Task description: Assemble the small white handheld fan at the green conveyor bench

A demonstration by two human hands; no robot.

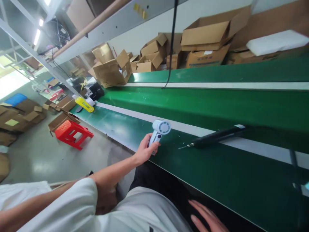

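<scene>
In my left hand (146, 149) I grip a pale blue handheld fan (162, 127) by its handle, my thumb on the front. Its round head points up, over the near strip of the green bench (130, 129). My right hand (209, 217) rests low over my dark trousers at the bottom edge, partly cut off. Its visible fingers are stretched out and hold nothing. Right of the fan, a black electric screwdriver (216, 136) lies across the white strip, its thin bit pointing left.
Open cardboard boxes (111, 72) line the bench's back. A black cable (172, 45) hangs from above. A yellow bottle (84, 104) lies at the far left end. A red stool (72, 132) stands on the floor. Another person's arm (31, 204) shows at left.
</scene>
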